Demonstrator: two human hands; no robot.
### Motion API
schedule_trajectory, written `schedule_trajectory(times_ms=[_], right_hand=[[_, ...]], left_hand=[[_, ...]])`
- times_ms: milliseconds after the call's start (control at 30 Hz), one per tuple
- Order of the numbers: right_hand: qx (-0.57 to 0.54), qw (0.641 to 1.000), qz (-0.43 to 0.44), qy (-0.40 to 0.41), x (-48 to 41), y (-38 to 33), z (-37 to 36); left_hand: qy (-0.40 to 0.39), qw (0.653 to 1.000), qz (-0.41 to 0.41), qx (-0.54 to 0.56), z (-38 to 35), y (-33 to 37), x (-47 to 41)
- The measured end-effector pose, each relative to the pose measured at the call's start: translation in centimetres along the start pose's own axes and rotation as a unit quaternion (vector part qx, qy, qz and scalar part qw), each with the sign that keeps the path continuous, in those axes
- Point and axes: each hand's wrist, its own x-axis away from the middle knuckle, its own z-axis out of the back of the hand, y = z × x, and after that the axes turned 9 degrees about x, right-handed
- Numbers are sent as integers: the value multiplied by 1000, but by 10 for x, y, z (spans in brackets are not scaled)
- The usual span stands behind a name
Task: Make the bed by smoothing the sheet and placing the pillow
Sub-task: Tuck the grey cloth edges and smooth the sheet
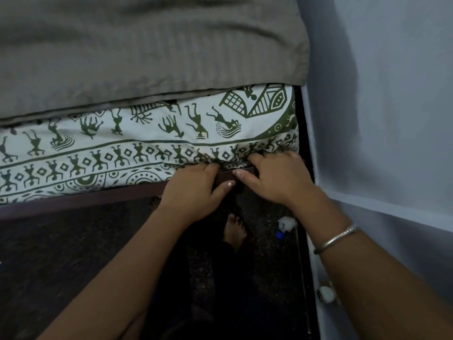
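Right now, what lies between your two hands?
In the head view, a short strip of dark bed frame lies between the left hand and right hand, just under the bunched edge of the sheet.

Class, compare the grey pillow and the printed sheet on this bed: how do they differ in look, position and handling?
The grey pillow is plain with faint stripes; the sheet is white with dark green figures. The pillow lies on top; the sheet lies beneath it. The left hand and right hand grip the sheet's edge; the pillow is untouched. Both are fabric bedding.
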Motion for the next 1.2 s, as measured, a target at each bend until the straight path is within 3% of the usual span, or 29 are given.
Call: schedule_trajectory(times_ms=[133, 233, 300, 400, 433, 533, 600, 633, 733, 833, 900, 933, 1033, 1100, 1200], right_hand=[[-25, 997, 33, 64, -5, -12, 15], [-58, 995, 82, 1, -11, -21, 14], [-48, 994, 77, -60, -16, -24, 14], [-9, 995, 72, -67, -20, -24, 24], [5, 997, 72, -25, -21, -26, 30], [-18, 987, 73, 139, -25, -40, 52], [-41, 985, 77, 148, -33, -49, 64], [-23, 989, 86, 114, -38, -52, 68], [31, 994, 93, 52, -54, -52, 88], [7, 981, 58, 183, -71, -44, 121], [-16, 970, 37, 240, -86, -39, 134], [-22, 972, 41, 232, -93, -37, 137], [79, 987, 92, 107, -109, -42, 129], [130, 978, 112, 119, -113, -46, 122], [98, 979, 123, 133, -114, -45, 124]], left_hand=[[-113, 992, 47, -16, 10, 5, -19], [-181, 981, 59, -28, 18, 7, -29], [-127, 991, 40, -8, 23, 1, -24], [60, 997, 41, -20, 26, -5, -1], [65, 996, 60, -14, 26, -7, 3], [-86, 991, 102, 13, 30, -13, 5], [-135, 984, 110, 44, 46, -13, -2], [-118, 986, 104, 52, 56, -12, -6], [68, 995, 67, 41, 88, -14, -21], [185, 981, 42, 46, 116, -24, -45], [174, 983, 59, -18, 122, -34, -61], [153, 984, 71, -62, 121, -40, -68], [121, 981, 59, -136, 103, -53, -82], [122, 987, 35, -93, 104, -58, -88], [71, 997, 3, -30, 119, -63, -95]])
